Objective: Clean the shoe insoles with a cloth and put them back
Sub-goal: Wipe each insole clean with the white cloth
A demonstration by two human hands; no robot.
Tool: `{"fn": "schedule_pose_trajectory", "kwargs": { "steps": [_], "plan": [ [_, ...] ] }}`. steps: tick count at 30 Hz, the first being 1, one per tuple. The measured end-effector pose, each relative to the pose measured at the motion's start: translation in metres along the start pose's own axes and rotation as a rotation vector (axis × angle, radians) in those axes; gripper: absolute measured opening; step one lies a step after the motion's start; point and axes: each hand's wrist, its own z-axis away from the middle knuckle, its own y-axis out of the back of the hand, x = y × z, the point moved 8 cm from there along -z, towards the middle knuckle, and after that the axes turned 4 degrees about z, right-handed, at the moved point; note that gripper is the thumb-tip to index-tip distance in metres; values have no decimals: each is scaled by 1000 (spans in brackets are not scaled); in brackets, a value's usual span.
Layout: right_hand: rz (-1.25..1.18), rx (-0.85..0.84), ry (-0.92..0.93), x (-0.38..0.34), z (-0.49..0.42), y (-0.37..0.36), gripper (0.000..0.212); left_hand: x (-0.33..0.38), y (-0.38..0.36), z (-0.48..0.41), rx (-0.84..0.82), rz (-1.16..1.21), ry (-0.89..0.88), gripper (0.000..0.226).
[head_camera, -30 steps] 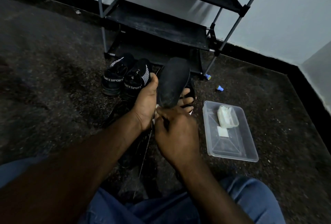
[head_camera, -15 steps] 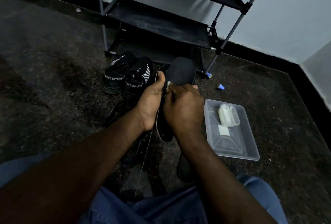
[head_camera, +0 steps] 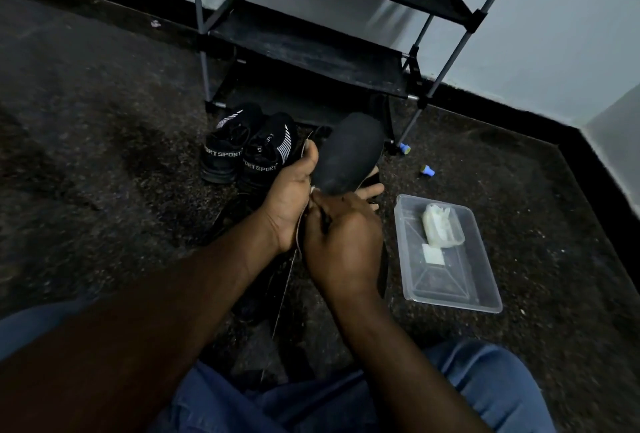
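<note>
- Head view, the grip: the left hand (head_camera: 289,200) is wrapped round the insole (head_camera: 349,155), thumb on the near face and fingertips showing past the far edge. It is held upright over the floor (head_camera: 104,190), toe end up, just in front of the rack (head_camera: 304,48).
- The right hand (head_camera: 343,245) is curled tight against the insole's lower half. A pale scrap at its knuckles looks to me like the cloth (head_camera: 313,189), pinched there, though most of it is hidden.
- Risk: the insole looks soft and is held low down, so a hard rub could fold it or work it out of the left hand. It would then land on the gritty floor and need wiping again.
- Risk: with so little cloth showing, the toe end may get missed, and this dim light would hide it.
- Risk: every shoe here is dark, so the insole could go back into the wrong one.
- Count: one insole for certain. A thin pale edge beside the left thumb may be a second; I cannot tell.
- Two shoes (head_camera: 225,145) stand side by side at the rack's foot. A dark shape with a lace under the hands may be another.
- One tray (head_camera: 485,308), well right of the hands, holds one packet (head_camera: 441,224) and one white square (head_camera: 433,254).
- Two blue caps (head_camera: 427,170) lie by the rack's leg.
</note>
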Motion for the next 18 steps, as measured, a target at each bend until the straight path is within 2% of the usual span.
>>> {"fn": "schedule_pose_trajectory", "kwargs": {
  "steps": [5, 9, 12, 15, 18],
  "plan": [
    [41, -11, -40, 5, -32, -11, 24, 2, 2, 3, 4, -74, 19, 80],
    [-48, -127, -38, 1, -19, -16, 30, 8, 11, 1, 60, -33, -20, 77],
    [-182, -201, -95, 3, 3, -13, 23, 12, 15, -2, 74, 29, -47, 75],
    [-253, -157, -89, 1, 20, -5, 17, 12, 10, -4, 56, 82, -38, 76],
    [-171, -102, -35, -1, 20, -5, 19, 11, 6, -4, 43, 108, -20, 76]
  ]
}}
